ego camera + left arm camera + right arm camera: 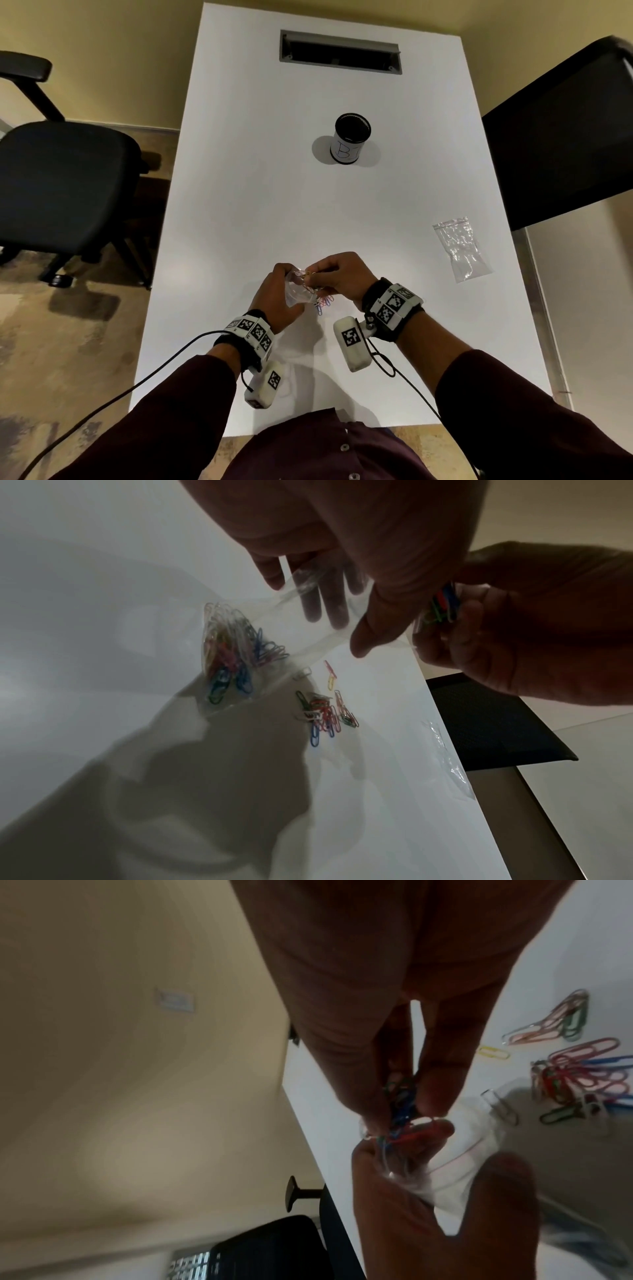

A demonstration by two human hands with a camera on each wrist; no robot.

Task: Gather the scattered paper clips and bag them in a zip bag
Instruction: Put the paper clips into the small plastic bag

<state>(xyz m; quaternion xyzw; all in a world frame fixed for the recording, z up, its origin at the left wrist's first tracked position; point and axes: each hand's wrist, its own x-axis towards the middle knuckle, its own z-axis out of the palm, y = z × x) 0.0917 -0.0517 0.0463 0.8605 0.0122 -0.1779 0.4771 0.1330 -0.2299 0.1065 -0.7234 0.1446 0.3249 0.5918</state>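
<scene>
Above the near table (239, 205), the left hand (274, 298) grips an open zip bag (240, 653) part-filled with clips while the right hand (339, 274) pinches clips (400, 1107) at its mouth, loose clips (325, 712) lying beneath, a spare bag (460, 248) right, a black cup (350, 138) beyond.

White bench (260, 192) runs away from the viewer, with a grey cable slot (340, 52) sunk into its far end. A black cup (350, 138) stands upright mid-bench, white label on its side with handwriting, looks like "B" plus something I can't read. Black office chair (61, 178) sits off the left side on a patchy brownish floor (65, 329), and a dark panel (565, 137) pokes in at the right edge. Walls are beige, with a wall plate (176, 1000) on one
</scene>
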